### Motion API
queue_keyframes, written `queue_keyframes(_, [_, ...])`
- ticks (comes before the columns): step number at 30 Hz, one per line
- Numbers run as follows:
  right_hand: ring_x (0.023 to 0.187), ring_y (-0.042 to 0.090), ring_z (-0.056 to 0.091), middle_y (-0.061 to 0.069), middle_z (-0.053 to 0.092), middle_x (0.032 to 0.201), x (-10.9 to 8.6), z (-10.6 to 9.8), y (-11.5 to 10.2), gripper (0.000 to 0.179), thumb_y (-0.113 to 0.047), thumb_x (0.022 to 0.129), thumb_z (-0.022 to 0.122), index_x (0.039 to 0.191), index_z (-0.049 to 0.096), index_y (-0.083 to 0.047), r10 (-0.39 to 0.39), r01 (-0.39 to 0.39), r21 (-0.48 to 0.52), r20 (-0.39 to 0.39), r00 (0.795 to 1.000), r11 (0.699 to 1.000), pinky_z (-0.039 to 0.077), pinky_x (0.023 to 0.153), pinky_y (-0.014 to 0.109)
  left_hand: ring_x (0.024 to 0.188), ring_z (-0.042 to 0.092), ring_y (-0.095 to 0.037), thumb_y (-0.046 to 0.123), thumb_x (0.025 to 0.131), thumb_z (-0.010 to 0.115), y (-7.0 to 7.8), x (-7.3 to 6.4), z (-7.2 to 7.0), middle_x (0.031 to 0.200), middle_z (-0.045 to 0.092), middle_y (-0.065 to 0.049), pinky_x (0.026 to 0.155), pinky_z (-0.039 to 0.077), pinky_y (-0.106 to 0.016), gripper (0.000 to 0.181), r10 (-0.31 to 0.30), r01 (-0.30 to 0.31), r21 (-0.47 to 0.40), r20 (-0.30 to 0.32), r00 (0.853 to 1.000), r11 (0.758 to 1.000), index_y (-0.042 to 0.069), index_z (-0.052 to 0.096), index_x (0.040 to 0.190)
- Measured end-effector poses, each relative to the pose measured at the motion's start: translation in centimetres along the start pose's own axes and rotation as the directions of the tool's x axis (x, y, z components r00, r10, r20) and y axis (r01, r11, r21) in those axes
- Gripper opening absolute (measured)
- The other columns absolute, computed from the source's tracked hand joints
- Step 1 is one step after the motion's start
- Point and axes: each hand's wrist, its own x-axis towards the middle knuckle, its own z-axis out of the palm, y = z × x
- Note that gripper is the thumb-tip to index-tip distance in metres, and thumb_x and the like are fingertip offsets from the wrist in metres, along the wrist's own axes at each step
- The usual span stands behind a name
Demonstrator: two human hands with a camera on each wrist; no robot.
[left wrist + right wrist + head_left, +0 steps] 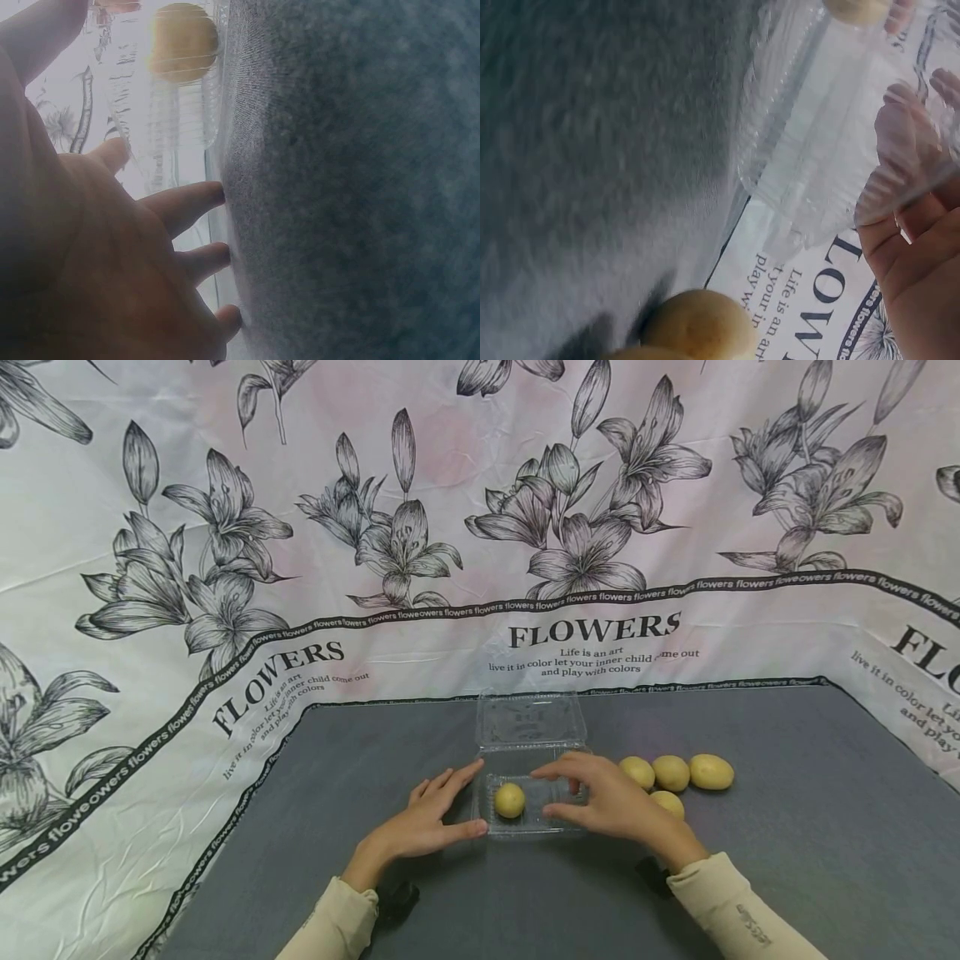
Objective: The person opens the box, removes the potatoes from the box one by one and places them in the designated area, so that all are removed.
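A clear plastic clamshell box (525, 828) stands on the grey table with its lid (531, 722) raised at the back. Inside, toward the left, lies one round yellow potato (510, 800), seen through the plastic wall in the left wrist view. My left hand (422, 822) is at the box's left side, fingers spread and fairly straight, thumb at the front left corner. Over the right part of the box, my right hand (600, 793) has its fingers bent loosely, with a gap between thumb and forefinger. In the right wrist view its fingers (900, 135) show through the clear plastic.
Several more yellow potatoes (671, 772) lie together right of the box, one partly hidden behind my right wrist. A white cloth with printed flowers (592, 635) hangs behind the grey table (787, 827) and along its sides.
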Motion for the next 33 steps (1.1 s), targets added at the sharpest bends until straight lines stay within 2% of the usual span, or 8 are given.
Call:
queue_keyframes(5, [0.072,0.009,0.052,0.002,0.069,0.105,0.2,0.6,0.1,0.046,-0.029,0.087,0.083,0.129,0.071,-0.015,0.028,-0.028,-0.012,0.018,0.999,1.0,0.044,0.062,0.021,0.16,0.003,-0.037,0.065,0.095,0.058,-0.1,0.0,0.0,0.171,0.016,0.006,0.123,-0.002,-0.069,0.087,-0.008,0.008,0.0,0.005,1.0,1.0,0.039,0.011,0.164])
queue_keyframes(17, [0.076,0.016,0.055,0.002,0.069,0.109,0.9,1.4,0.0,0.048,-0.033,0.089,0.08,0.132,0.069,-0.016,0.063,-0.064,0.02,0.055,0.997,0.998,0.045,0.063,0.022,0.16,0.003,-0.036,0.065,0.095,0.057,-0.3,0.1,0.1,0.172,0.016,0.006,0.123,-0.003,-0.069,0.086,-0.009,0.008,0.005,0.003,1.0,1.0,0.04,0.011,0.164])
queue_keyframes(27, [0.076,0.014,0.057,0.005,0.07,0.113,1.6,2.0,-0.4,0.046,-0.029,0.089,0.081,0.13,0.069,-0.014,0.033,-0.033,0.008,0.037,0.999,0.999,0.048,0.066,0.023,0.16,0.004,-0.037,0.061,0.096,0.059,-0.2,0.1,0.0,0.171,0.018,0.004,0.123,-0.002,-0.069,0.086,-0.004,0.004,0.011,-0.002,1.0,1.0,0.039,0.012,0.164])
queue_keyframes(33, [0.076,0.013,0.057,0.007,0.07,0.111,2.1,2.4,-0.6,0.046,-0.028,0.089,0.081,0.13,0.069,-0.012,0.028,-0.028,0.002,0.036,0.999,1.0,0.047,0.065,0.023,0.16,0.004,-0.035,0.067,0.094,0.058,-0.1,0.0,0.0,0.171,0.018,0.005,0.123,-0.003,-0.068,0.089,-0.003,0.003,0.007,0.0,1.0,1.0,0.039,0.011,0.164])
